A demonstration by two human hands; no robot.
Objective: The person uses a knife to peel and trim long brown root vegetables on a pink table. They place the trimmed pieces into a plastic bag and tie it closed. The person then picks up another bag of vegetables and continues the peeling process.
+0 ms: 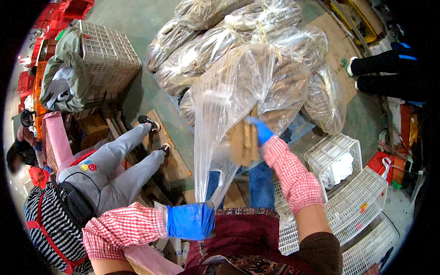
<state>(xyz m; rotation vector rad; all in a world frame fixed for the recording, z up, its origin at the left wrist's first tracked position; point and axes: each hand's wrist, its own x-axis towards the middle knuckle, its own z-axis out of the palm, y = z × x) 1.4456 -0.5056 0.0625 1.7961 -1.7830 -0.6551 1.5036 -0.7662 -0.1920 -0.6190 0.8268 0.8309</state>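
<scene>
In a blue glove and a red checked sleeve, my left hand (192,221) grips the gathered edge of a clear plastic bag (216,110) and draws it taut toward my body. My right hand (262,132), gloved the same way, is at the bag's mouth around a bundle of long brown pieces (243,142). Motion blurs the bundle's lower end, and what the pieces are made of I cannot tell. More brown pieces (287,86) show through the bag's wall. Behind it lie several tied plastic bags (213,44) with brown contents, heaped on the floor.
White plastic crates (354,202) stand to my right, one holding a white bag (338,170). At left, a person in grey trousers (113,154) sits close by, near stacked white crates (110,55). Another person's dark-trousered legs (381,75) are at upper right. Cardboard (333,51) lies beside the heap.
</scene>
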